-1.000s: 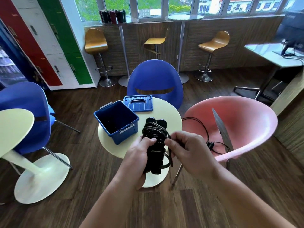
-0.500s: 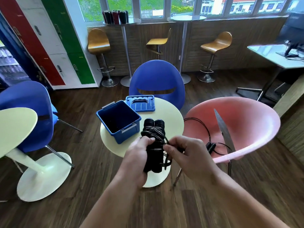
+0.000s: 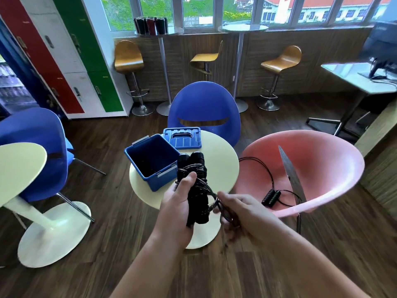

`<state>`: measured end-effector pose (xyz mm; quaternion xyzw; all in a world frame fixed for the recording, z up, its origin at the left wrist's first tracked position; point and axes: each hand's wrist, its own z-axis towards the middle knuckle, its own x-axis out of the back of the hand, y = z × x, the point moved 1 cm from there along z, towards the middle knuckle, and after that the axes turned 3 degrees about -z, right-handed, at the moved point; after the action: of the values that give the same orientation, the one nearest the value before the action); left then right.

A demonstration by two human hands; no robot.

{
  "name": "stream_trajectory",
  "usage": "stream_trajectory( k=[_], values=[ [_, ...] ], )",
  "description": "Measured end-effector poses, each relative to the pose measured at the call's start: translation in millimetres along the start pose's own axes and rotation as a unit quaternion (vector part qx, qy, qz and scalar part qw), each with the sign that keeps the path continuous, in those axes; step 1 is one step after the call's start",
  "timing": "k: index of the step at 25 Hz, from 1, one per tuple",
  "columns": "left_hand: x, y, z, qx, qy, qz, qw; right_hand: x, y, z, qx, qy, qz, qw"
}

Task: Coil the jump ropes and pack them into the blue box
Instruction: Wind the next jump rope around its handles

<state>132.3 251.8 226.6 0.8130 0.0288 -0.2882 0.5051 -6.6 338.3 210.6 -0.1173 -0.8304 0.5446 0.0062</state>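
Step in hand: the jump rope (image 3: pixel 200 187) is being coiled, and its thin cord is being wound round the two black handles (image 3: pixel 194 160).
Left hand: the left hand (image 3: pixel 178 204) is wrapped tight round the handles, with the thumb laid over the cord.
Right hand: a loose loop of cord is pinched in the right hand (image 3: pixel 242 211); the hand is blurred, so the exact hold cannot be told.
Where the rope is: it is held in the air, just near and right of the blue box (image 3: pixel 163 182), not inside it.
Next move (a guess): the loose end should be tucked in, then the bundle lowered into the box.
Blue box: it is set open on the desk (image 3: pixel 221 162).
Other things: the lid (image 3: pixel 182 137) is laid flat just behind the box; a second jump rope (image 3: pixel 271 197) is left uncoiled on the pink chair (image 3: pixel 318 160), well right of the box.
In the way: nothing is seen between bundle and box; loose loops might get caught on the rim.
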Motion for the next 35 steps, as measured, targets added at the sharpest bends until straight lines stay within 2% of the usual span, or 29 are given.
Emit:
stream_trajectory(
  k=[1, 3, 7, 13, 16, 19, 23, 27, 32, 35],
  values=[
    [2.0, 1.6, 0.7, -0.003, 0.001, -0.003, 1.000, 2.1, 2.1, -2.6, -0.009, -0.036, 0.048, 0.998],
    [6.1, 0.1, 2.0, -0.001, 0.001, 0.009, 1.000, 10.9, 1.8, -4.1, 0.012, -0.052, 0.103, 0.993],
    [10.1, -14.5, -9.0, 0.025, -0.033, 0.032, 0.999, 19.7, -10.5, 1.4, 0.023, 0.026, 0.199, 0.979],
    [18.0, -25.3, -14.2, 0.043, -0.098, 0.030, 0.994, 23.6, -34.5, 1.8, 0.013, 0.096, 0.285, 0.954],
    [17.5, -29.3, -17.0, 0.058, -0.127, 0.014, 0.990, 24.8, -42.6, 1.5, 0.033, 0.096, 0.316, 0.943],
    [14.5, -34.1, -20.7, 0.058, -0.161, 0.003, 0.985, 23.6, -44.3, 4.5, 0.031, 0.060, 0.336, 0.939],
    [15.3, -34.0, -19.6, 0.038, -0.182, 0.039, 0.982, 29.2, -46.8, 5.3, 0.040, 0.024, 0.257, 0.965],
    [25.8, -31.1, -17.3, 0.052, -0.201, 0.066, 0.976, 36.3, -55.5, -4.9, 0.089, -0.046, 0.098, 0.990],
    [33.4, -21.1, -14.7, 0.042, -0.264, 0.148, 0.952, 40.0, -55.4, -7.3, 0.110, 0.005, -0.106, 0.988],
    [32.1, -15.5, -13.6, 0.023, -0.270, 0.179, 0.946, 40.6, -49.9, -5.3, 0.110, 0.011, -0.134, 0.985]
  ],
)
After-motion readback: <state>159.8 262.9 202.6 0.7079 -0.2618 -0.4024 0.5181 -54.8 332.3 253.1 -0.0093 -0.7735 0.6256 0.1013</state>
